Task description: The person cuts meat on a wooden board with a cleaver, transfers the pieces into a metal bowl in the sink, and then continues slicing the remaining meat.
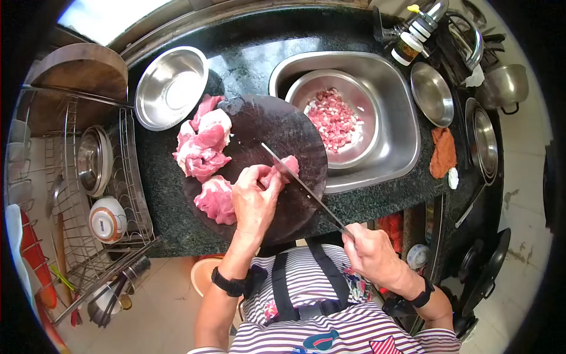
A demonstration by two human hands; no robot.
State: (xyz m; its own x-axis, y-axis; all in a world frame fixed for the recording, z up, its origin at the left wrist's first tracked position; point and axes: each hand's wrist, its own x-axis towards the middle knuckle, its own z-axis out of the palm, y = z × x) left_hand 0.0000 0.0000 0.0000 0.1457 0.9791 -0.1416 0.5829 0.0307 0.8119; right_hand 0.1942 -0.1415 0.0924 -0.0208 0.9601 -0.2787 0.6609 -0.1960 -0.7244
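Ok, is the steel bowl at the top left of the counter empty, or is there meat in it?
Empty. The steel bowl shows only bare shiny metal; the diced meat lies in the basin inside the sink.

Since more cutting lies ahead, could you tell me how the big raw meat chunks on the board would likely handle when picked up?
The meat chunks look wet and glossy, so probably slippery. They slump in soft, irregular lumps on the cutting board, so likely floppy, sagging in the fingers. Their thickness suggests fair weight.

Glossy speckled black stone counter (171, 194); matt dark round wooden chopping board (277, 130); shiny steel sink basin (395, 118); polished round steel bowl (171, 88); moist pink raw meat chunks (203, 147).
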